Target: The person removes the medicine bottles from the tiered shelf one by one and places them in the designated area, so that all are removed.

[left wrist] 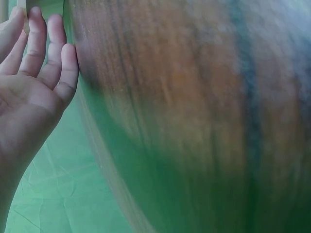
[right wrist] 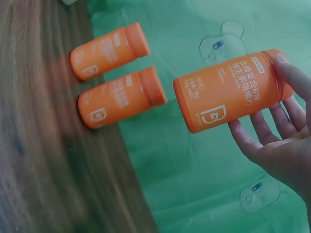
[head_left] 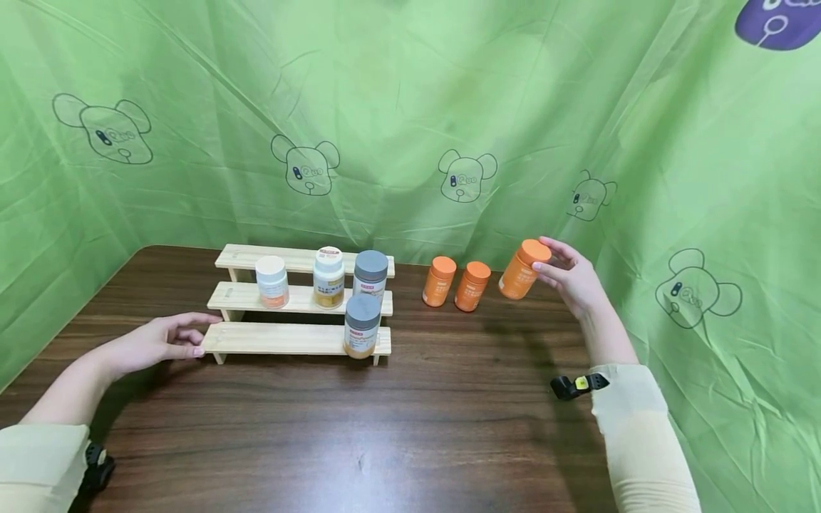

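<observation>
Fingers of the right hand [head_left: 573, 279] pinch the tilted orange plastic bottle [head_left: 522, 270] by its cap, above the dark wooden table [head_left: 398, 427], near two same bottles; I judge a firmer grip round the body is safer. Left hand [head_left: 160, 342], relaxed and empty, touches the pale wooden stepped shelf [head_left: 288, 338], which carries four capped jars; contents are hidden.
</observation>
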The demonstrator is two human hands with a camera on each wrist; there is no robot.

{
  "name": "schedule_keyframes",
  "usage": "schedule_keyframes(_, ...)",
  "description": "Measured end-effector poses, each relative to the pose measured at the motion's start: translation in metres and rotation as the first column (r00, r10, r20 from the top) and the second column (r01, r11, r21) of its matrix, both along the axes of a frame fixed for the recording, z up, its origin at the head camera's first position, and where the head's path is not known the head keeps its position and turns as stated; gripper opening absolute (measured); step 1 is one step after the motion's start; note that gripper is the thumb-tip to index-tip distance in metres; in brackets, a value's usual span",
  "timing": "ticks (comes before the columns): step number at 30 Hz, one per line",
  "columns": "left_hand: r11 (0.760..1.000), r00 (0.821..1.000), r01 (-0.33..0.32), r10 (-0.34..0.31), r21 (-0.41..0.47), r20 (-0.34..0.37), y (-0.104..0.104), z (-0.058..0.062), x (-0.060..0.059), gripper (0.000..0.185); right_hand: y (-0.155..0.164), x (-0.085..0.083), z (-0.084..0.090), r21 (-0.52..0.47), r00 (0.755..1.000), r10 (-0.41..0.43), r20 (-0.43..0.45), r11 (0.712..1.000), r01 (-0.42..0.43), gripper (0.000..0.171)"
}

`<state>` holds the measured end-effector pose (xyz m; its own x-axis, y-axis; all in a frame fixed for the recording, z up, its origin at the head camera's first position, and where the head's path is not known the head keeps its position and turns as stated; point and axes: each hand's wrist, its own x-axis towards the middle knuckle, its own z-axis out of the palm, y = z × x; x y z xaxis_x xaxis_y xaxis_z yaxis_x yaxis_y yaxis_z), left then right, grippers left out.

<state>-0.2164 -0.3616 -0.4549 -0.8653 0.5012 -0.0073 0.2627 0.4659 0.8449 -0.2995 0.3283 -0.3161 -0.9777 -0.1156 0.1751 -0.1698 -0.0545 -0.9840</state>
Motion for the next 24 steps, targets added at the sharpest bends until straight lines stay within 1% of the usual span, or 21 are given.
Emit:
schedule_keyframes(4,1.0,1.0,-0.016,0.016,-0.023,-0.013,0.0,0.0,0.0,0.056,0.008,-0.005,-0.014,0.012,1.0,-0.02,-0.001,1.0,0.02,0.057)
schedule_keyframes(7,1.0,1.0,-0.016,0.016,-0.026,-0.017,0.0,0.0,-0.001,0.056,0.013,-0.009,-0.026,0.015,0.999,-0.032,-0.004,0.999,0.032,0.057)
schedule_keyframes(12,1.0,1.0,-0.006,0.005,-0.021,-0.023,0.0,0.0,-0.001,0.056,0.017,-0.015,-0.044,0.044,0.996,-0.087,0.006,0.995,0.087,0.059)
schedule_keyframes(18,0.999,0.999,-0.016,0.015,-0.03,-0.036,0.001,0.001,-0.001,0.056,0.016,-0.023,-0.063,-0.007,0.994,-0.106,0.024,0.994,0.107,0.063)
schedule_keyframes(24,0.999,1.0,-0.023,0.023,-0.027,-0.018,0.001,0.0,-0.001,0.056,0.013,-0.028,-0.08,-0.006,0.987,-0.148,0.064,0.989,0.149,0.066)
